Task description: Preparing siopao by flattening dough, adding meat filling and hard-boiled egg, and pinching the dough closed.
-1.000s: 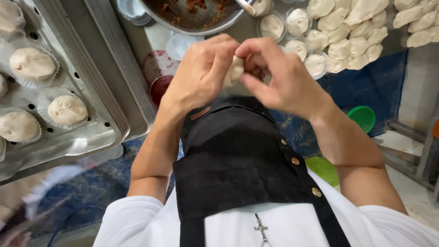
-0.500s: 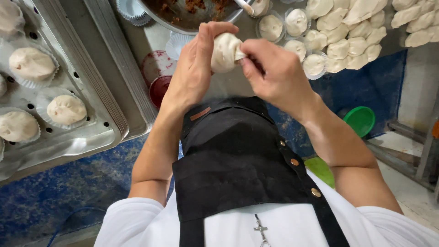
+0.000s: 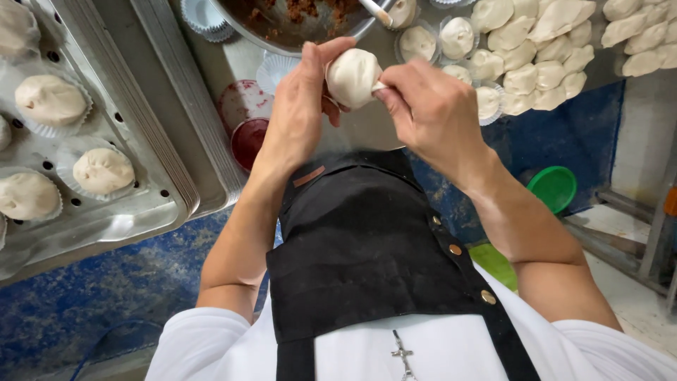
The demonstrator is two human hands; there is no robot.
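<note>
A round white dough bun [image 3: 352,76] is held up between both hands over the steel worktop. My left hand [image 3: 300,106] cups it from the left with the thumb over its top. My right hand [image 3: 430,106] pinches its right side with fingertips. Just beyond the hands sits a metal bowl [image 3: 278,35] of reddish-brown minced filling with a spoon handle [image 3: 374,10] in it.
A perforated metal tray [image 3: 127,212] on the left carries several buns in paper cups. Several dough pieces and filled cups [image 3: 522,49] lie at the upper right. Empty paper cups [image 3: 204,14], a small red sauce cup [image 3: 248,137] and a green bowl [image 3: 553,187] are nearby.
The hands have opened from a tight pinch around the dough and lifted it; the bun now shows as a closed round ball, turned toward the left hand.
</note>
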